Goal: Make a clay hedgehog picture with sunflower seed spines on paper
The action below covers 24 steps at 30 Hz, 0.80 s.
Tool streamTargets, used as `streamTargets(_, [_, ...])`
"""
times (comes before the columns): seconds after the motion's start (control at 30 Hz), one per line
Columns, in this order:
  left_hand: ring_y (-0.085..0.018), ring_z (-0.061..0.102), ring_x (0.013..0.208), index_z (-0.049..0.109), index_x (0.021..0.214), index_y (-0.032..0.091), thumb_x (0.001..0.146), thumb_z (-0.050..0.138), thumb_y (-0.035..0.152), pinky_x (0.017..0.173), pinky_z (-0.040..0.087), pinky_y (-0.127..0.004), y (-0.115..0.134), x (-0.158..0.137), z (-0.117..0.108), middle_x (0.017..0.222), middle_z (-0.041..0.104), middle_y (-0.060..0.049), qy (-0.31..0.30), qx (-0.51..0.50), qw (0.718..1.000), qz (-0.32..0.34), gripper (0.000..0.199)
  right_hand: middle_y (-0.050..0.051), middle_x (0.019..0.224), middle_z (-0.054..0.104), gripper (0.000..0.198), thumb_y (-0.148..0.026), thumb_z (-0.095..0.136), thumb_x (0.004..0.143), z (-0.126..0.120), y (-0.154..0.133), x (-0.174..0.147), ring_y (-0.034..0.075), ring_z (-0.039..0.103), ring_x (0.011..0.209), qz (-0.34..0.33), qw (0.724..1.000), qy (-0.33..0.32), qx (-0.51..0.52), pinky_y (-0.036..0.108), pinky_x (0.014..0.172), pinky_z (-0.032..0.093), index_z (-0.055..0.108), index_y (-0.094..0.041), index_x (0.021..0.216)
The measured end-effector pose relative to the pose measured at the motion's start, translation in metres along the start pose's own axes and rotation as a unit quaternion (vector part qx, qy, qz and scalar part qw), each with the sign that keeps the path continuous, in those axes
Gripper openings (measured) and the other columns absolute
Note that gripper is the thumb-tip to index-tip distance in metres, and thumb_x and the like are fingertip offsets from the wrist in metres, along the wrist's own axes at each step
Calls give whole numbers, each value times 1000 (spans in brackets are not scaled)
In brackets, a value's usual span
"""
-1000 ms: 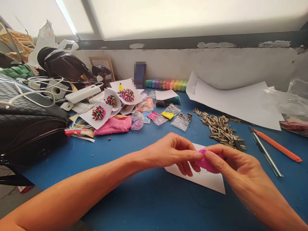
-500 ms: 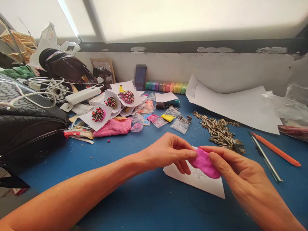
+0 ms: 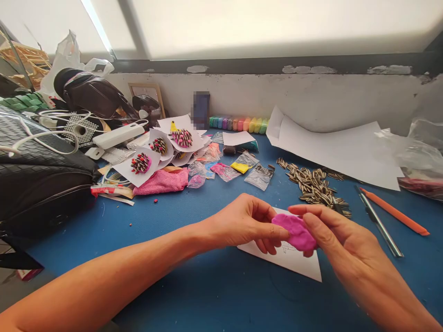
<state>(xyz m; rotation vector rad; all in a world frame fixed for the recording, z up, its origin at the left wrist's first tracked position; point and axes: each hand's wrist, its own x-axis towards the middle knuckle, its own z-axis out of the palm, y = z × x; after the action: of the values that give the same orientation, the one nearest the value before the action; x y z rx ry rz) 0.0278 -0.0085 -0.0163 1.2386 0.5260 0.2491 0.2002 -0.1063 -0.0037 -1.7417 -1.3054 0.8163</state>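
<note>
A flattened, oval piece of pink modelling clay is held between my two hands, above the table. My left hand pinches its left end, thumb on the near face. At the other end, my right hand grips it between thumb and fingers. Under the clay lies a white paper sheet with a line drawing, mostly covered by the hands. Just beyond my right hand is a heap of striped sunflower seeds.
An orange pen and a silver craft knife lie at right. Seed-covered clay figures on paper sit left of centre, behind a pink cloth. Small clay bags and a row of coloured clay are farther back. A black bag stands left.
The clay has been turned slightly between my fingers and lies more level. My left thumb now reaches farther over its near face, and my right fingers have shifted along its edge.
</note>
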Motion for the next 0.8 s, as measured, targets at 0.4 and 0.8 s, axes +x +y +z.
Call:
streamTargets(0.4, [-12,64,63,60,80,14,73,86,42,64,53,-26,-2,1,1,74,65,-1,12,-7,1000,20,39,-1,56,59,45,-65,56,86,3,-5,2,12,53,53,-16,1000,-23,8,22,50,49,66,-23,74])
streamTargets(0.8, [-12,65,66,69,84,12,89,72,44,64,51,-23,8,-3,-8,78,68,-3,49,48,996,58,32,2,62,63,44,-65,60,84,-4,-3,4,16,58,58,-8,998,-65,4,26,54,52,70,-23,78])
